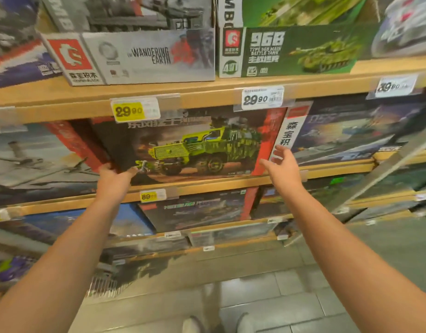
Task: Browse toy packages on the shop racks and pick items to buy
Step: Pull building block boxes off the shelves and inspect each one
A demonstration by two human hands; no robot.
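truck box (183, 145) judged stiff, flat, light | lower-left corner pinched by left hand (114, 175) | right hand (282, 165) spread, nothing held | right edge to be gripped

Two hands (115, 175), three legible 29.90 price tags (135, 109), one 89 tag (151, 195).

The one camera sits on my head. It looks forward and down, close to the toy shelves (207, 92), and sees the floor (267, 284) by my feet.
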